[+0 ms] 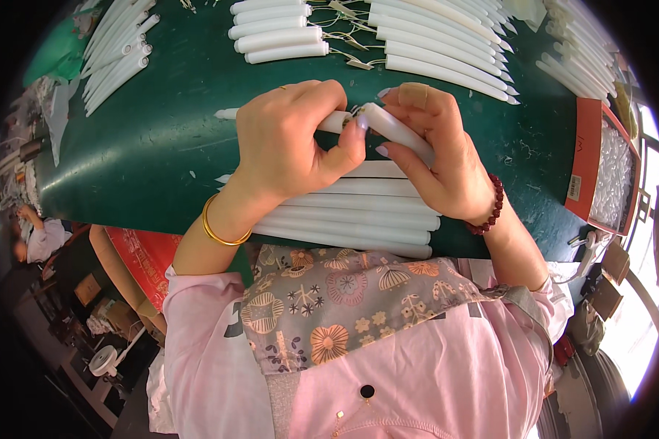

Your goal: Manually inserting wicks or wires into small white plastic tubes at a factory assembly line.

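Above the green table, my left hand [289, 139] is closed around a white electric taper candle [333, 122], whose pointed tip sticks out on the left. A short white tube [397, 133] is gripped by the fingers of my right hand [447, 157]. The candle's open end and the tube meet between my hands, with small metal or wire parts showing in the gap. My left thumb presses near that joint. Below my hands lies a row of finished-looking white candles [351, 214], side by side and partly covered by my hands.
At the back, short white tubes [282, 36] are wired to long candles [447, 62]. More candles lie far left [117, 62] and far right [578, 55]. A red box [585, 157] of clear plastic pieces stands at the right edge. Another person [47, 238] sits at the left.
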The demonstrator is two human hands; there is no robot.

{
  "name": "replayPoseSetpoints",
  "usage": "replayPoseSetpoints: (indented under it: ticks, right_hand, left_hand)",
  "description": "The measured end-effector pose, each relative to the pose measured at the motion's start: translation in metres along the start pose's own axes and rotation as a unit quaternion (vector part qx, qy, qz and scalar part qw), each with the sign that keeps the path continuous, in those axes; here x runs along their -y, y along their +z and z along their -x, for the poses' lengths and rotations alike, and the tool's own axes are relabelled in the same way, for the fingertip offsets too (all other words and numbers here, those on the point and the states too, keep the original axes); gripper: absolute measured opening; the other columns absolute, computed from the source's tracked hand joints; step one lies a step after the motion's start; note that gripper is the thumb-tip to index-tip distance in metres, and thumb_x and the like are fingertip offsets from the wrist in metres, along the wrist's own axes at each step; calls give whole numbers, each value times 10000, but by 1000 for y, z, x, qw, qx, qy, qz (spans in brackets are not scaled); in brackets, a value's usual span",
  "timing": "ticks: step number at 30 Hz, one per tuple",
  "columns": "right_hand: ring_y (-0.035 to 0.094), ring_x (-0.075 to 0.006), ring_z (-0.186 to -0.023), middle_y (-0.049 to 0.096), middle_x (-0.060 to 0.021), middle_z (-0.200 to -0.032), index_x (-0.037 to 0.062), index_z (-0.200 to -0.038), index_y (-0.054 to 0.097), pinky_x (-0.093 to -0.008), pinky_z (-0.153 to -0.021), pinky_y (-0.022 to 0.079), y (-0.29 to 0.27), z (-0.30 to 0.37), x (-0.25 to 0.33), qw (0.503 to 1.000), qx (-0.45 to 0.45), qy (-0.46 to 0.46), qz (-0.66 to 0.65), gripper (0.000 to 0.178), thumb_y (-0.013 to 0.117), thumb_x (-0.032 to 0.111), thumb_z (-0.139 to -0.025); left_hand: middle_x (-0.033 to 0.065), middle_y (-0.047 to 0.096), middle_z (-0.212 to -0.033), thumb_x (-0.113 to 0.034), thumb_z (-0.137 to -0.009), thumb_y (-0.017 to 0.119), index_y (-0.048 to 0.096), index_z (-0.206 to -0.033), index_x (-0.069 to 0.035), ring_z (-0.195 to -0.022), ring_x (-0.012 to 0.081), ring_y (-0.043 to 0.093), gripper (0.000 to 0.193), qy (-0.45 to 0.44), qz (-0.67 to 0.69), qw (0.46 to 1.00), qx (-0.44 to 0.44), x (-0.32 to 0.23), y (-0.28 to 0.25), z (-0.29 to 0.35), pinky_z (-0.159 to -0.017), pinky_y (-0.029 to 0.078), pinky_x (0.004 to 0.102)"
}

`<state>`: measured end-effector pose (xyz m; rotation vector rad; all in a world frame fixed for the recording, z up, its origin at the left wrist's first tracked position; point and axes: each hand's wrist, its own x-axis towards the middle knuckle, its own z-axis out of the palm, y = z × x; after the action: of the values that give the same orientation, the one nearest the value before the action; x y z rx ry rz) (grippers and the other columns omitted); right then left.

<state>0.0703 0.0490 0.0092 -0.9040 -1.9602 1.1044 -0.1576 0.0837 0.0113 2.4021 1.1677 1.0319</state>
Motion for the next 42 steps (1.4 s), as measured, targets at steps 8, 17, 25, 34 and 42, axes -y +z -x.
replayPoseSetpoints:
  ticks: [8,17,25,34,42]
  right_hand:
    - [660,-277,-1251,589,-203,-1386,-45,-1389,421,-365,-1002,547,-6,1,-4,998,27,-47,44,501,599,-161,-936]
    - [669,-246,-1224,597,-176,-1349,-33,-1387,427,-337,-998,551,-3,1,-6,999,-42,-17,24,490,630,-141,-954]
    - [664,-247,-1226,595,-186,-1359,-19,-1393,418,-326,-981,559,0,-2,-4,997,-52,-43,49,511,650,-134,-952]
    - [658,-224,-1178,578,-201,-1388,-13,-1421,397,-303,-888,559,-2,-1,-6,996,-53,22,-63,504,547,-163,-965]
    - [732,-343,-868,719,-186,-1002,-44,-1212,646,-362,-757,563,-14,-1,4,994,-6,22,107,314,693,-13,-903]
  left_hand:
    - [40,565,-679,-262,-884,725,580,-865,-79,-569,250,576,234,-117,33,989,87,-7,-9,1,-495,431,358]
    - [90,675,-924,-11,-945,725,672,-1205,-8,-728,210,661,265,8,19,993,113,1,-12,-4,-707,571,313]
    - [103,702,-867,-154,-981,730,658,-1156,-48,-648,281,643,217,-71,112,989,59,-5,-3,2,-586,497,362]
    - [85,675,-838,-154,-1005,705,669,-1199,-44,-653,235,607,226,-85,123,987,61,-3,-3,2,-611,491,333]
    - [80,610,-882,-95,-888,765,690,-1235,-60,-742,291,596,357,33,37,989,138,0,-13,-3,-666,507,376]
